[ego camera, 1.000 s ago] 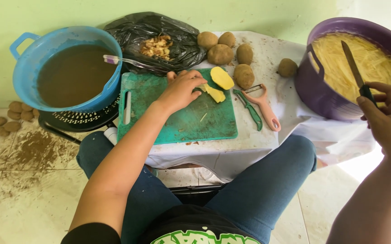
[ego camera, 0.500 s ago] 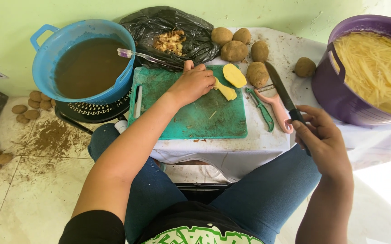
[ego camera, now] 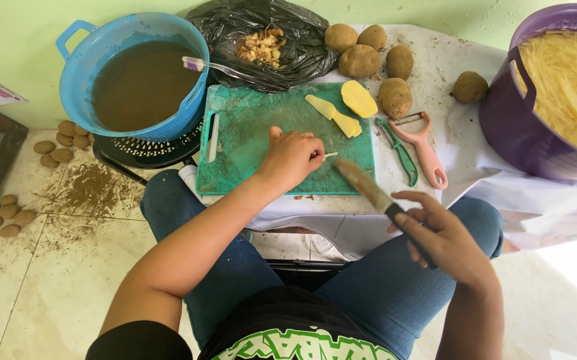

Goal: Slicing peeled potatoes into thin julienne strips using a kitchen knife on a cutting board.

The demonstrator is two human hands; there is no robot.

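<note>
I am resting my left hand point(ego camera: 293, 159) on the green cutting board point(ego camera: 248, 143), fingers curled loosely, and pinching a thin pale potato strip point(ego camera: 329, 155) at my fingertips near the middle of the board. My right hand point(ego camera: 443, 237) is gripping the dark handle of a knife point(ego camera: 370, 190), whose blurred blade is pointing up and left over the board's near right corner, just beside my left hand. At the far right of the board, peeled potato pieces point(ego camera: 347, 107) are lying well apart from my fingers. Just off the board's right edge a green peeler point(ego camera: 400, 152) and a pink peeler point(ego camera: 425, 148) are lying side by side on the white cloth point(ego camera: 462, 160). Unpeeled potatoes point(ego camera: 372, 57) are sitting beyond the board, beside a black bag point(ego camera: 262, 40) of peelings. A blue tub point(ego camera: 135, 73) of brown water is standing to the left, and a purple tub point(ego camera: 512, 127) of cut potato strips is standing to the right.
</note>
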